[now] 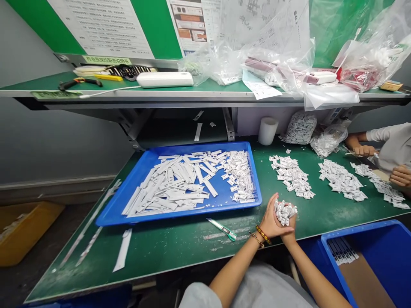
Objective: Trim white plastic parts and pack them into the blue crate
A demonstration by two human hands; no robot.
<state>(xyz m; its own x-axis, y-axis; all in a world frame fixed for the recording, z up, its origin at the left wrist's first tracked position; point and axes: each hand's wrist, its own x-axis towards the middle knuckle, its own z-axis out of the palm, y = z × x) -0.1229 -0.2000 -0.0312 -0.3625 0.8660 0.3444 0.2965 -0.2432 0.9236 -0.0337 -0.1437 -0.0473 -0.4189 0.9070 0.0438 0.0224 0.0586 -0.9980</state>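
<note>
Near the table's front edge, my left hand [271, 220] and my right hand [291, 231] are cupped together around a heap of small white plastic pieces [285, 212]. The left wrist wears bracelets. Part of my right hand is hidden behind the pieces and the left hand. Just beyond the hands lies a pile of similar white pieces [292, 176]. To the left, a blue tray [180, 213] holds long white strips [173, 184] on its left side and small white pieces [240, 175] on its right. A green-and-white utility knife [222, 229] rests in front of the tray.
More white pieces form a second pile [342, 179] to the right, near a co-worker's hands [364, 150]. Bags of pieces [300, 128] and a white roll [267, 130] stand at the back. A blue bin [385, 256] sits at the lower right. A cluttered shelf [160, 92] spans above.
</note>
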